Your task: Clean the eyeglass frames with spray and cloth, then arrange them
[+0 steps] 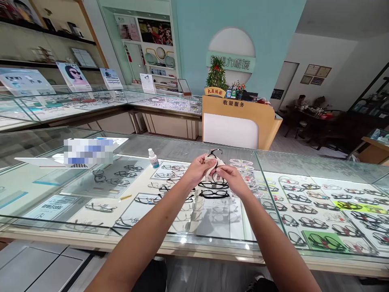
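Both my hands meet above the glass display counter (pixel 170 148). My left hand (pixel 199 167) and my right hand (pixel 231 178) together hold a pair of dark-framed glasses (pixel 214 152) wrapped in a pale cleaning cloth (pixel 212 166). The frame's top pokes out above the cloth. A small white bottle with a blue cap (pixel 153 158) stands on the glass to the left of my hands. Under the glass lie several rows of spectacle frames (pixel 212 194).
A laptop (pixel 54 160) sits on the counter at the left. Beyond stands a wooden cashier desk (pixel 240 121) with a potted plant (pixel 216 79). More glass counters (pixel 91 101) line the left wall. People sit at a dark table (pixel 313 109) far right.
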Demonstrator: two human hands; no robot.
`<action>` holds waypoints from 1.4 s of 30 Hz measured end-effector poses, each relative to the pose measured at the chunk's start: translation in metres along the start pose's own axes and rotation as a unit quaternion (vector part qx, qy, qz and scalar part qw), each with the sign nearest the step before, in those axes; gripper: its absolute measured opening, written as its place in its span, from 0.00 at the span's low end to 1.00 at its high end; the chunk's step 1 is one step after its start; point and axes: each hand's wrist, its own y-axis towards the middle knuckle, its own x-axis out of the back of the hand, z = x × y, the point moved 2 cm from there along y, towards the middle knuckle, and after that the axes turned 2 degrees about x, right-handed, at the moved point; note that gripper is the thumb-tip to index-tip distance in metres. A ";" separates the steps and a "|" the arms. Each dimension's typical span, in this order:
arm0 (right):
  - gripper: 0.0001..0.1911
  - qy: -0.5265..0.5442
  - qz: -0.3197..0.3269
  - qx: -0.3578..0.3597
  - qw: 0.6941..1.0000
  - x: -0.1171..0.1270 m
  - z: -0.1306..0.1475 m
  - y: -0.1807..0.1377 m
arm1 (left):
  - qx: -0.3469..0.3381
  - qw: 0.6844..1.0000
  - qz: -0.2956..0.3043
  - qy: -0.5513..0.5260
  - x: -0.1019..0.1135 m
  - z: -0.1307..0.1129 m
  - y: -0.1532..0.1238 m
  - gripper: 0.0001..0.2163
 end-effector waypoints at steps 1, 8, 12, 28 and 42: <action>0.20 -0.003 0.002 -0.001 1.000 0.000 0.001 0.000 | -0.002 1.000 -0.007 0.010 0.001 0.001 0.000 0.25; 0.20 -0.002 -0.002 0.001 1.000 -0.003 0.001 0.000 | 0.020 0.999 -0.045 0.017 0.006 0.003 0.001 0.24; 0.18 0.016 -0.029 0.009 0.999 -0.002 -0.003 0.001 | 0.029 0.998 -0.035 -0.042 0.004 0.002 0.002 0.24; 0.18 0.034 -0.071 0.022 0.997 0.003 -0.001 0.001 | 0.058 0.989 -0.047 -0.129 0.004 0.011 0.003 0.19; 0.23 0.012 -0.033 -0.002 0.999 -0.003 -0.004 0.002 | -0.005 1.000 -0.006 0.008 -0.007 -0.003 -0.004 0.23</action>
